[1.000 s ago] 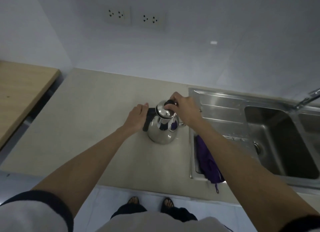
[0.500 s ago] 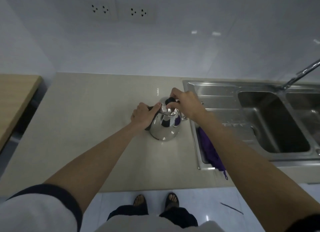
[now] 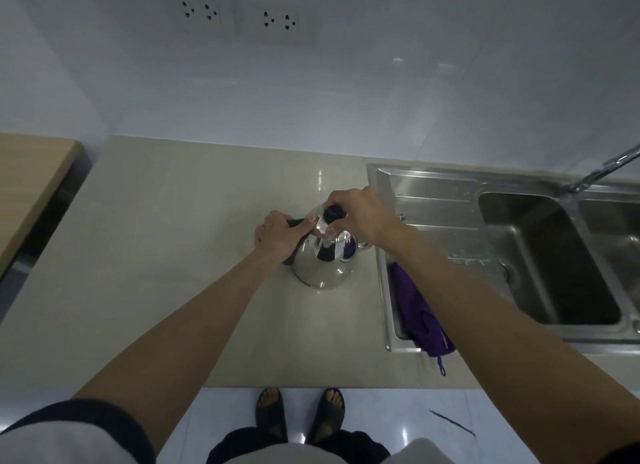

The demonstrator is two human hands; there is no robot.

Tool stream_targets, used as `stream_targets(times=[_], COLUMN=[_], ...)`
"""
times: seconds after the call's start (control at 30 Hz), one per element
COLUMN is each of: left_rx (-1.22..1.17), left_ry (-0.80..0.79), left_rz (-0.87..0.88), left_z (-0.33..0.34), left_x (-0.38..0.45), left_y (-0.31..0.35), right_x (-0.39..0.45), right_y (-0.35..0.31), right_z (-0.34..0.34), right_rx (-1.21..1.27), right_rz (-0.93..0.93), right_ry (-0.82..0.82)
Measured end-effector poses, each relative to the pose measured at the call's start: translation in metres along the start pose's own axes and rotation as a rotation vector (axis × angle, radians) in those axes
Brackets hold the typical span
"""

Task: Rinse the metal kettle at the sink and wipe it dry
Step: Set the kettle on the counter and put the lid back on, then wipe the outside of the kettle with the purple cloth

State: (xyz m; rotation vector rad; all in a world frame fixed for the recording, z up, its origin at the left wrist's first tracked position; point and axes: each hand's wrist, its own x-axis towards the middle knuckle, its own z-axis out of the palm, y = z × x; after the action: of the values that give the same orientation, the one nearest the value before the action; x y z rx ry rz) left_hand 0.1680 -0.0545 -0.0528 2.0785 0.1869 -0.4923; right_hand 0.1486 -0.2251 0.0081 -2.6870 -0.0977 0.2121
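A shiny metal kettle (image 3: 323, 268) stands upright on the beige counter, just left of the sink. My left hand (image 3: 277, 237) is wrapped around its black handle on the left side. My right hand (image 3: 363, 218) pinches the black knob (image 3: 333, 213) of the kettle's lid from above. A purple cloth (image 3: 417, 311) lies on the steel drainboard, partly under my right forearm, with a loop hanging over the front edge. The sink basin (image 3: 543, 256) sits to the right, and the faucet (image 3: 602, 171) reaches in from the upper right.
The counter (image 3: 156, 256) stretches left toward a wooden surface (image 3: 27, 183) at the far left. Two wall sockets (image 3: 242, 17) sit on the white wall behind. A second basin (image 3: 620, 228) shows at the right edge. My sandalled feet (image 3: 299, 411) stand on the tiled floor below.
My left hand has closed round the kettle's handle, from resting beside it a second ago. My right hand stays on the lid knob. The view has tilted down.
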Motion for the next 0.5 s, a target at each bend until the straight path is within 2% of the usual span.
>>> stream_targets(times=[0.13,0.3,0.37,0.4,0.43,0.5], left_rx=[0.048,0.021,0.090,0.164,0.229,0.306], left_ry=[0.032,0.255,0.450,0.533,0.547,0.328], left_rz=[-0.003,0.068,0.262,0.409,0.565,0.800], left_z=[0.002,0.007,0.020,0.027,0.034,0.049], left_x=[-0.002,-0.019,-0.045,-0.059,-0.072,-0.085], left_y=[-0.006,-0.008,-0.027,-0.039,-0.050,-0.064], right_x=[-0.005,-0.022,-0.046,-0.061,-0.075,-0.100], right_y=[0.002,-0.003,0.000,0.006,0.017,0.048], right_z=[0.008,0.017,0.033,0.040,0.047,0.060], right_rx=[0.016,0.139,0.264,0.330,0.368,0.356], right_rz=[0.000,-0.015,-0.033,-0.029,-0.018,0.065], right_ry=[-0.037,0.006,0.061,0.152,0.271,0.445])
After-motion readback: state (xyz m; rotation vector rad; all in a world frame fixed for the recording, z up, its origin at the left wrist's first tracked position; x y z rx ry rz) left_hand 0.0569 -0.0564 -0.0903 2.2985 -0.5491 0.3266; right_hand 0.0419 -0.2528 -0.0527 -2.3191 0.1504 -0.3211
